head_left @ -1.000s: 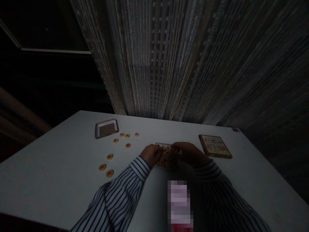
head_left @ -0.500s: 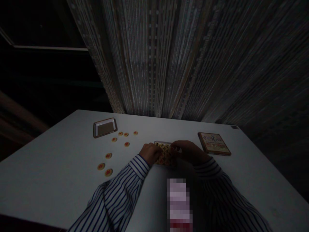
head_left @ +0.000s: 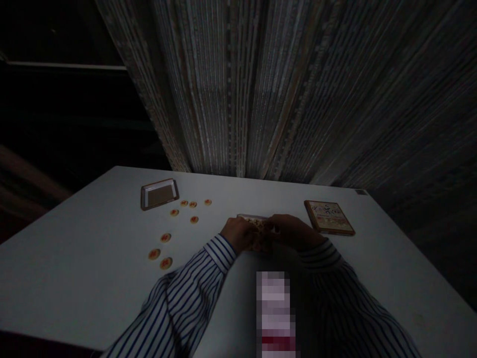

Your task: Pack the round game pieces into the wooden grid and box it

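Note:
A small tray (head_left: 244, 216) of round Chinese chess pieces (head_left: 257, 223) lies flat on the table in front of me, mostly covered by my hands. My left hand (head_left: 239, 233) reaches over its left side, fingers curled down onto the pieces. My right hand (head_left: 294, 230) comes in at the right side, thumb and fingers bent together at the pieces. Shadow hides the fingertips of both hands, so whatever they pinch cannot be made out. Loose chess pieces with red characters (head_left: 166, 238) lie scattered to the left of my hands.
An empty tray-like box half (head_left: 160, 194) stands at the back left of the white table (head_left: 93, 263). At the right lies a flat box with a printed lid (head_left: 330, 218). A string curtain (head_left: 242, 99) hangs behind the far edge. The room is dim.
My left hand has moved slightly right, further over the tray, covering more of the pieces. My right hand stays at the tray's right side. The loose pieces lie as before; the view has shifted slightly.

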